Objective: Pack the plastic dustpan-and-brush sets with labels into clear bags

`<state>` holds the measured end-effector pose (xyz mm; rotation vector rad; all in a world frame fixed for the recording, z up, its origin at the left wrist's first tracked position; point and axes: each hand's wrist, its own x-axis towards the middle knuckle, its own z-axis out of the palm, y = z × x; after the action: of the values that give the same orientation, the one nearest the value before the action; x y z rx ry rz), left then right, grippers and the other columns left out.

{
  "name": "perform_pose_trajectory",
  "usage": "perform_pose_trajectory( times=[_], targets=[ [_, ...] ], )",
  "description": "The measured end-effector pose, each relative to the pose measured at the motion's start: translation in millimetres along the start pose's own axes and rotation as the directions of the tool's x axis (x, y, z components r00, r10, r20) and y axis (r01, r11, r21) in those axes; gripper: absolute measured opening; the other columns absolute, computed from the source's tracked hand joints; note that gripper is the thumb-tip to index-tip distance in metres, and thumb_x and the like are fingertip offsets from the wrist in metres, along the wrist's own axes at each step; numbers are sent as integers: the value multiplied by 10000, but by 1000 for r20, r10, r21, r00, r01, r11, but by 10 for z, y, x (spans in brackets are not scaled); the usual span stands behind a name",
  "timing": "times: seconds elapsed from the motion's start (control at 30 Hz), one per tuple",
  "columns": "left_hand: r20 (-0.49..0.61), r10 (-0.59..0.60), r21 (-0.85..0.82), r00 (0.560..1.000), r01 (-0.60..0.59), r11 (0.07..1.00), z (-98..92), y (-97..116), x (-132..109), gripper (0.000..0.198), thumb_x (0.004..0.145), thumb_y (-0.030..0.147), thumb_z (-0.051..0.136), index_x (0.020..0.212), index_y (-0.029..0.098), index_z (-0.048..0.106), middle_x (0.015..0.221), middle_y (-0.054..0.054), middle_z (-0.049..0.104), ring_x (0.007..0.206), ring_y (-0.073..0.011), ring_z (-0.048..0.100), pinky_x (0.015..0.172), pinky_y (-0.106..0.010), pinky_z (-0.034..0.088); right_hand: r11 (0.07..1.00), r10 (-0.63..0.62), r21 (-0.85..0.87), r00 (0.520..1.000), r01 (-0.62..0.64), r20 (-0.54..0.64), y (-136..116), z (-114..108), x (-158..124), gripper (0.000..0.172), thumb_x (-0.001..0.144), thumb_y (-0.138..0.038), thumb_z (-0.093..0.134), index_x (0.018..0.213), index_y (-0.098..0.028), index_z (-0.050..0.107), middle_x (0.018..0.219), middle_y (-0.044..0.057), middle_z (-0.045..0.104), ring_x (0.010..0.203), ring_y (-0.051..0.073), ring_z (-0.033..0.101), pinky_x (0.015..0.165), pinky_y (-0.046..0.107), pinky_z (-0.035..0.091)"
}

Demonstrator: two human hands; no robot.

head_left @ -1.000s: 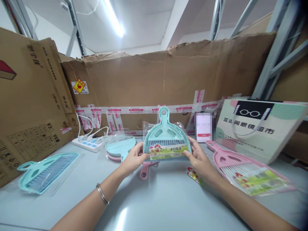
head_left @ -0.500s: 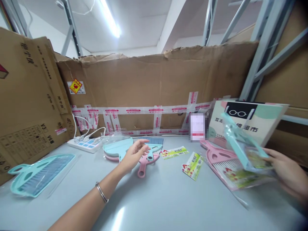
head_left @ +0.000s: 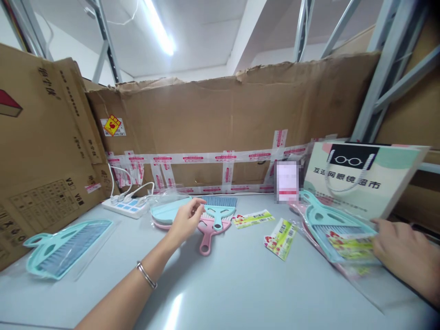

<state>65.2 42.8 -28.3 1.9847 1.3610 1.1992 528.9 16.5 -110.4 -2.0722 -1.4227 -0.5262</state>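
My right hand [head_left: 405, 256] is closed on the right edge of a bagged turquoise dustpan-and-brush set [head_left: 337, 220], which has a printed card inside. That set lies over a bagged pink dustpan set [head_left: 311, 236], mostly covered. Over the middle of the table, my left hand [head_left: 187, 219] has loosely bent fingers, apart, with nothing seen in them. It is nearest a loose turquoise dustpan [head_left: 168, 211] stacked on a pink one, whose handles it hides. Just right of it are a turquoise brush [head_left: 220, 213] with blue bristles and a pink brush [head_left: 206, 236].
Two printed cards, one flat card [head_left: 254, 218] and one angled card [head_left: 281, 238], lie mid-table. A bagged turquoise set [head_left: 68, 247] rests at left. Behind stand a power strip [head_left: 127, 207], cardboard [head_left: 206, 119] and a paper bag [head_left: 371, 183] with rope handles.
My right hand has lowered the bagged turquoise set from a tilted hold onto the pink set. My left hand stays near the loose dustpans. The view has shifted slightly.
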Motion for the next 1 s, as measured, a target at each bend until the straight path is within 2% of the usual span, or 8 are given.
perform_pose_trajectory(
  times=[0.13,0.27,0.33,0.4,0.57,0.7,0.83,1.0],
  targets=[
    [11,105,301,994,-103,948,-174,-63,82,205,793,230,423,881,202,606,869,-55,654,827,-202,587,732,-316,440,942,-170,-276,980,192,102,10,38,-1,280,763,-239,415,985,-120,537,929,246,551,768,326,535,652,390,347],
    [-110,32,443,993,20,897,-537,-155,208,215,771,210,417,836,189,620,915,-89,666,876,-236,593,795,-341,418,950,-190,-216,967,225,170,7,26,27,314,806,-252,371,1051,-103,499,968,248,538,816,305,541,692,365,372],
    [-49,-57,436,997,73,897,-700,-167,217,193,760,286,468,801,195,632,880,-75,676,848,-240,598,759,-321,424,955,-208,-178,965,236,162,-40,-22,38,312,806,-238,361,1056,-102,489,1013,253,535,847,309,537,709,373,376],
    [116,-142,385,983,88,919,-805,-164,178,211,713,376,549,789,209,654,879,-56,687,830,-236,603,715,-290,429,965,-194,-156,973,212,122,-129,-100,63,312,789,-208,365,1054,-99,489,1029,259,537,866,321,533,708,387,377],
    [424,-315,433,849,116,894,-873,-184,67,416,686,344,574,1089,243,607,1118,-64,637,946,-226,593,723,-254,429,981,-195,-56,964,188,-179,-513,-333,240,301,761,-213,372,1012,-118,509,1041,252,535,946,348,508,731,424,378],
    [451,-409,653,793,19,757,-846,-213,105,426,692,221,511,1112,200,581,1121,-92,628,939,-228,586,734,-266,418,858,-265,241,793,453,-549,-1010,-513,382,269,717,-272,454,972,-193,483,936,146,553,963,310,507,818,453,394],
    [378,-317,725,870,-65,685,-826,-231,164,208,681,154,454,780,170,635,840,-71,672,752,-197,585,640,-255,387,686,-268,457,781,566,-564,-1640,-679,351,241,751,-250,475,986,-198,469,941,107,520,919,254,502,781,424,424],
    [124,13,660,992,-92,745,-932,-217,208,167,741,172,387,716,183,552,759,-35,606,706,-171,532,635,-262,373,529,-300,607,799,594,-521,-2101,-627,112,188,792,-190,461,979,-208,475,937,75,535,917,220,517,807,406,420]
  ],
)
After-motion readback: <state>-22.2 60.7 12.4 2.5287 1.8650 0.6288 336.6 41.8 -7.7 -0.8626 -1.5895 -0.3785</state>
